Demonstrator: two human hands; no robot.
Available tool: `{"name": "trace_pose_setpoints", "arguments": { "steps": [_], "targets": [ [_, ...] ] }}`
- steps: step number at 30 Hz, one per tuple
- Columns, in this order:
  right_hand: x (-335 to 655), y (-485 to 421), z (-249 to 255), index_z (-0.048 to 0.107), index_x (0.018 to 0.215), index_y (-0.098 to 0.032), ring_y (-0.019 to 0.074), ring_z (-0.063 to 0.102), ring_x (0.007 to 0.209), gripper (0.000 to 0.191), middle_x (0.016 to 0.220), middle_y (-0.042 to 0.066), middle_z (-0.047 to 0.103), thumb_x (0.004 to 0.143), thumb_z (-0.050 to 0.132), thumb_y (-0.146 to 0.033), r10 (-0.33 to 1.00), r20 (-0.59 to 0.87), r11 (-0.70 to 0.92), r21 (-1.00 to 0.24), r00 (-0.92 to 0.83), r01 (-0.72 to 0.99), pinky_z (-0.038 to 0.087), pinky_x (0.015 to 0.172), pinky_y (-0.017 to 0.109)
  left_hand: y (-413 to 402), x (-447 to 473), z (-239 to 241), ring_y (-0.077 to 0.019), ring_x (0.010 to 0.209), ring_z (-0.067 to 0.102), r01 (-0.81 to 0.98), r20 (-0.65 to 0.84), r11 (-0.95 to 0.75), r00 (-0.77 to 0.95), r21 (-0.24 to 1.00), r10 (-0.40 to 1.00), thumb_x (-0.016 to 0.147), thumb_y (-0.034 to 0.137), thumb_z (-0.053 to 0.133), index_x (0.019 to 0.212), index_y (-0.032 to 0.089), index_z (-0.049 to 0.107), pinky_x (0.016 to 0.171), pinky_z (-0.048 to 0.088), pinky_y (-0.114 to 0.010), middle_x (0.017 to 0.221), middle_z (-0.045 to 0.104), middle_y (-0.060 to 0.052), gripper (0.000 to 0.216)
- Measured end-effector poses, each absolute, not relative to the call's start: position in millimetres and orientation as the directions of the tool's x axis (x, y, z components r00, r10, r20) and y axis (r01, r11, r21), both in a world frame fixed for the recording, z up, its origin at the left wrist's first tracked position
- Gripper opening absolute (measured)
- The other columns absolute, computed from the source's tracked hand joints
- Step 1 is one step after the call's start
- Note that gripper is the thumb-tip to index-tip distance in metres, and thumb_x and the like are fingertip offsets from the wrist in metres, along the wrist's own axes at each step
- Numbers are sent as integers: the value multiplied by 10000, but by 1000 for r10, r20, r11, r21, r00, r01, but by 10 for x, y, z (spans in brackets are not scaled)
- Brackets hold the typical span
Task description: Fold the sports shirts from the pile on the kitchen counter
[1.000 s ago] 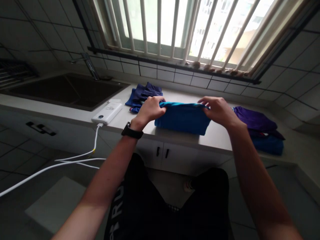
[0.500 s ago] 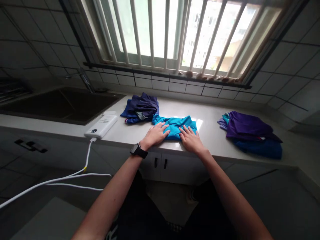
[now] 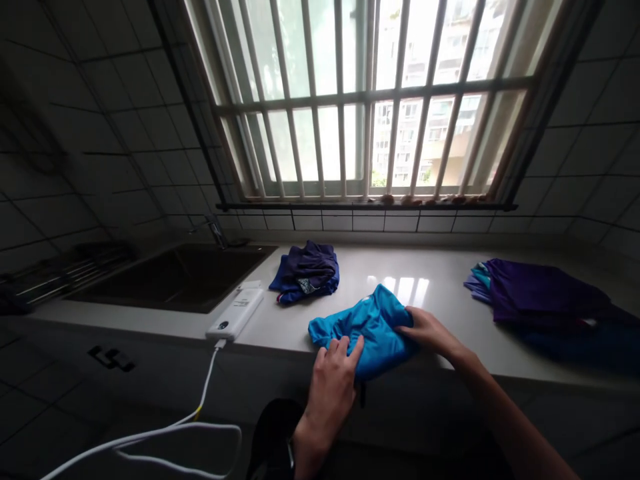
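The blue cloth lies at the counter's near edge, its front part hanging over. Its long axis runs roughly left to right; the narrow end points left, the broad end right, with one corner raised toward the window. The right hand grasps the broad end, so the cloth lies to that hand's left. The left hand has its fingers on the near side, the cloth just beyond it; whether it grips, I cannot tell. A dark pile sits behind, to the left.
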State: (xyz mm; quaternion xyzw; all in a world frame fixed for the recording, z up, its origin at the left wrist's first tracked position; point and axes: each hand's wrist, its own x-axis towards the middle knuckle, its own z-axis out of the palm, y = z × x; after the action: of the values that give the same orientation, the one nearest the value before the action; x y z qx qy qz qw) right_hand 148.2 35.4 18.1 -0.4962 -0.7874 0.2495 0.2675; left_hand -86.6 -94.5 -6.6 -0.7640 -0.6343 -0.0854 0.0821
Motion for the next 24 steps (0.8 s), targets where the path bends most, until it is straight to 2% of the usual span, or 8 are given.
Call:
{"name": "trace_pose_setpoints", "arguments": {
  "steps": [3, 5, 8, 12, 15, 18, 20, 24],
  "targets": [
    [1334, 393, 371, 733, 1023, -199, 275, 711, 913, 238, 1011, 75, 771, 822, 691, -319, 876, 217, 426, -764, -430, 484, 574, 786, 372, -996, -1025, -68, -251, 1116, 680, 984, 375, -172, 141, 50, 916, 857, 2, 479, 1534, 370, 545, 884, 615, -338, 1223, 724, -84, 773],
    [1149, 488, 626, 719, 1006, -183, 246, 690, 834, 227, 944, 62, 753, 849, 676, -341, 823, 283, 501, -771, -492, 394, 559, 720, 345, -970, -1178, 58, -249, 1097, 666, 982, 519, -160, 86, 99, 850, 867, -23, 415, 1551, 377, 518, 830, 623, -327, 1198, 701, -84, 800],
    [701, 749, 1166, 703, 980, -168, 206, 651, 777, 198, 864, 26, 723, 843, 701, -311, 731, 465, 656, -682, -500, 324, 522, 684, 302, -827, -1438, 438, -289, 1126, 631, 985, 715, -137, 18, 109, 699, 856, -36, 409, 1583, 361, 470, 898, 621, -410, 1222, 656, -103, 831],
    [-61, 1106, 1868, 711, 1149, -184, 257, 674, 1020, 255, 1054, 61, 757, 905, 639, -211, 657, 669, 748, -519, -348, 415, 542, 898, 363, -388, -1710, 995, -334, 1153, 606, 995, 832, -19, -74, 101, 550, 852, 0, 494, 1550, 280, 512, 990, 586, -504, 1236, 623, -136, 752],
    [-525, 1164, 2009, 639, 1368, -198, 277, 625, 1235, 445, 1322, 124, 700, 962, 484, -102, 663, 692, 702, -441, -287, 559, 496, 1055, 417, 52, -1778, 1091, -330, 1184, 616, 973, 770, 147, -232, 179, 594, 862, 56, 592, 1484, 190, 570, 996, 578, -447, 1260, 632, -159, 637],
    [-772, 1043, 1704, 571, 1465, -187, 288, 571, 1346, 489, 1500, 151, 593, 988, 478, -128, 689, 573, 701, -369, -445, 611, 479, 1108, 430, 390, -1765, 800, -330, 1248, 621, 961, 518, 202, -271, 187, 811, 947, 240, 624, 1502, 166, 554, 1022, 562, -428, 1357, 647, -188, 564],
    [-823, 930, 1368, 563, 1473, -189, 295, 565, 1364, 479, 1533, 152, 566, 1002, 486, -152, 700, 454, 708, -350, -550, 613, 495, 1097, 443, 496, -1754, 502, -360, 1404, 531, 968, 349, 191, -239, 165, 906, 965, 309, 608, 1500, 158, 565, 1091, 522, -478, 1502, 587, -204, 558],
    [-703, 620, 894, 654, 1361, -188, 287, 604, 1324, 405, 1444, 168, 620, 993, 505, -108, 710, 372, 703, -431, -599, 566, 510, 1077, 445, 517, -1790, 88, -368, 1551, 370, 978, 377, 155, -197, 140, 905, 968, 164, 471, 1583, 124, 483, 1188, 424, -535, 1638, 459, -210, 616]
  ]
}}
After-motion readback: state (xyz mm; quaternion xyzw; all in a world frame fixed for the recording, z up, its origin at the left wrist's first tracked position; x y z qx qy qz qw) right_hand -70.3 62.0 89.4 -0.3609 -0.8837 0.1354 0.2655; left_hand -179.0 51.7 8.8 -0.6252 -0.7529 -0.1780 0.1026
